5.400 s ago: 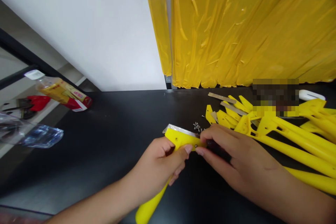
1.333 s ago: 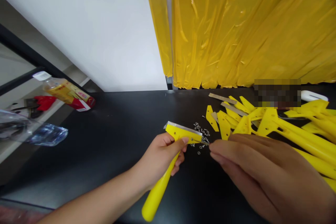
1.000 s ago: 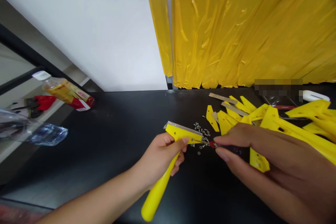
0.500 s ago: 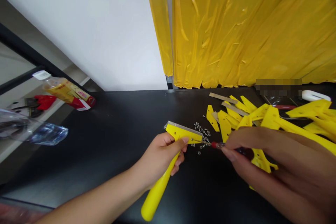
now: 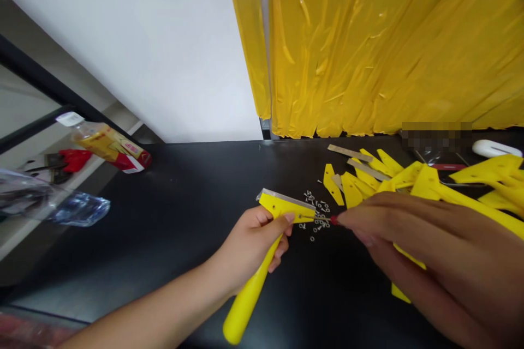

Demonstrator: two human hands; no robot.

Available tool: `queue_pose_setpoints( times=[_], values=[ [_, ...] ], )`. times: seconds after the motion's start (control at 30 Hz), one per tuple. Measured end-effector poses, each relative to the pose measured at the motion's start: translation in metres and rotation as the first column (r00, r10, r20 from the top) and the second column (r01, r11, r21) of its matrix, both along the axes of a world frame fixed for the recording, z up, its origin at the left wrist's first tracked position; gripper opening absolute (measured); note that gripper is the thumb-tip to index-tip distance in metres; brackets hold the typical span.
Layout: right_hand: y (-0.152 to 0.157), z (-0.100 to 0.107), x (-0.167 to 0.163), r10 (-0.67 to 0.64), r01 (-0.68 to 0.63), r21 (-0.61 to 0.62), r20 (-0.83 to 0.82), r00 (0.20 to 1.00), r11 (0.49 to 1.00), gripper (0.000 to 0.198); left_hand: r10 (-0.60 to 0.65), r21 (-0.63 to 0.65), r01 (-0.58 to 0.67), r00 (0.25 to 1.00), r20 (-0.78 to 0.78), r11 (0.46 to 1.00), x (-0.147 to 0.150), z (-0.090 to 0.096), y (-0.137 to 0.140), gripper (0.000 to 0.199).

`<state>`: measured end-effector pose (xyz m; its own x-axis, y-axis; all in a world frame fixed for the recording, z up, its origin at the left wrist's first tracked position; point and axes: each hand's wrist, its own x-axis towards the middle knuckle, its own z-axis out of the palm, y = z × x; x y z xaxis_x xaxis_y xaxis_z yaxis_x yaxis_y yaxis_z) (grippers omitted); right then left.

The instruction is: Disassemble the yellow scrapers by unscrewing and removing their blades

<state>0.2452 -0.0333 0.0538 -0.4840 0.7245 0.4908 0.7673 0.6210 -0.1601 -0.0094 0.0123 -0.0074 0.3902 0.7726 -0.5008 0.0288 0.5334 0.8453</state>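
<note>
My left hand [image 5: 264, 240] is closed round the neck of a yellow scraper [image 5: 248, 300], its thumb pressed on the flat head. A thin metal blade [image 5: 286, 197] runs along the far edge of that head. From the right, my right hand [image 5: 413, 245] grips a screwdriver [image 5: 333, 220]; only the red front of its handle and the thin shaft show. The shaft's tip meets the screw spot near the right end of the head. Small loose screws and nuts [image 5: 312, 239] lie just beyond, on the black table [image 5: 176, 218].
Yellow scraper parts [image 5: 426, 181] are heaped at the right, with metal blades [image 5: 350, 152] among them. A white rounded object [image 5: 495, 148] lies behind. At left, a drink bottle [image 5: 110, 142] and a clear plastic bottle [image 5: 85, 208] lean over the edge. Yellow plastic sheeting [image 5: 368, 49] hangs at the back.
My right hand has turned and its fingers have closed further over the screwdriver's handle, hiding most of it. The left hand and scraper stay nearly still.
</note>
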Motion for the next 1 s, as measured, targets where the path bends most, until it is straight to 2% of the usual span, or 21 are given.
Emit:
queue_pose_setpoints(
  times=[0.1,0.2,0.3,0.47,0.53,0.7,0.87,1.0],
  values=[
    [0.004,-0.007,-0.002,0.083,-0.088,0.043,0.111,0.990,0.995,0.031,0.012,0.012,-0.012,1.000,-0.011,1.000,0.000,0.001,0.000,0.039],
    [0.007,-0.011,-0.006,0.049,-0.067,0.075,0.219,0.974,0.995,0.021,0.034,0.039,-0.033,0.999,-0.042,0.999,-0.001,0.002,0.001,0.039],
    [0.006,-0.013,-0.008,0.006,-0.027,0.085,0.234,0.972,0.996,0.017,0.040,0.079,-0.033,0.995,-0.089,0.996,-0.002,0.002,0.002,0.038],
    [0.006,-0.016,-0.007,0.000,-0.009,0.032,0.277,0.961,0.999,0.017,0.041,0.120,-0.024,0.990,-0.136,0.993,-0.001,0.001,0.000,0.039],
    [0.008,-0.016,-0.007,-0.029,0.012,0.064,0.273,0.961,0.998,0.018,0.052,0.137,-0.032,0.988,-0.143,0.990,-0.001,0.001,0.000,0.038],
    [0.011,-0.017,-0.007,0.003,-0.024,0.088,0.230,0.973,0.996,0.027,0.069,0.261,-0.029,0.987,-0.144,0.965,-0.004,0.003,-0.001,0.040],
    [0.010,-0.021,-0.010,-0.129,0.126,0.041,0.093,0.987,0.991,0.036,0.069,0.319,-0.012,0.984,-0.167,0.948,-0.007,0.005,0.000,0.040],
    [0.010,-0.025,-0.013,-0.091,0.093,-0.014,0.102,0.991,0.996,0.034,0.091,0.346,-0.019,0.977,-0.194,0.938,-0.011,0.006,0.001,0.042]
  ],
)
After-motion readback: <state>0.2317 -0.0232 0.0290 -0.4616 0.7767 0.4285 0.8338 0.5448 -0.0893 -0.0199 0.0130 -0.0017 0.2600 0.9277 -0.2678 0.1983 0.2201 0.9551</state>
